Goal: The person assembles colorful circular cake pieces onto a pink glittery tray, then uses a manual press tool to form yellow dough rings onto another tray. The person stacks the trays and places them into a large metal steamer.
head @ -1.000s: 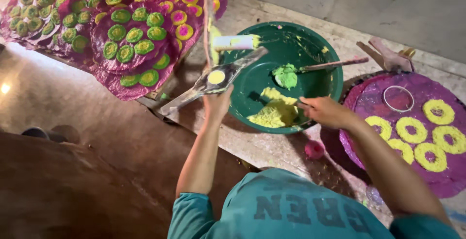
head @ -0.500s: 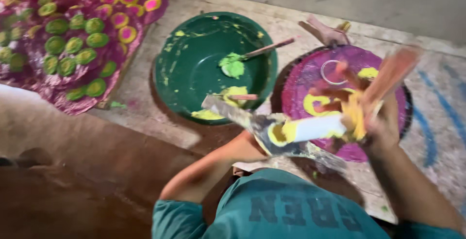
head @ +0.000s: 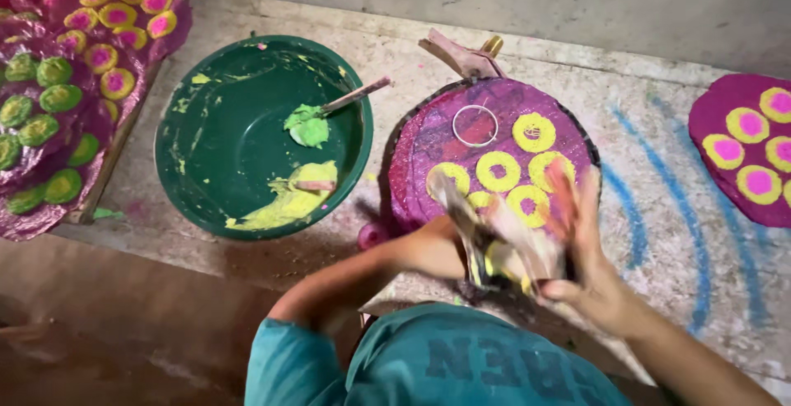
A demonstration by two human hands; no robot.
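**Both hands on a tool, lower centre**

Left hand [head: 432, 249] and right hand [head: 589, 270] closed together round a blurred, yellow-smeared tool [head: 494, 245], just over the near edge of the purple disc [head: 428, 146]. Yellow rings [head: 498, 171] and a bare hoop [head: 475, 126] on that disc. Green bowl [head: 206, 126] left of centre on the surface [head: 659, 233], holding yellow paste [head: 284, 204] and a green-tipped stick [head: 350, 97].

Both hands are motion-blurred. The left hand [head: 432, 245] and right hand [head: 581, 249] meet over a smeared tool [head: 494, 245]; its form and the grip on it cannot be told. The hands cover part of the disc [head: 428, 138]. The right sheet [head: 709, 122] and left sheet [head: 169, 35] are cut off by the edges.
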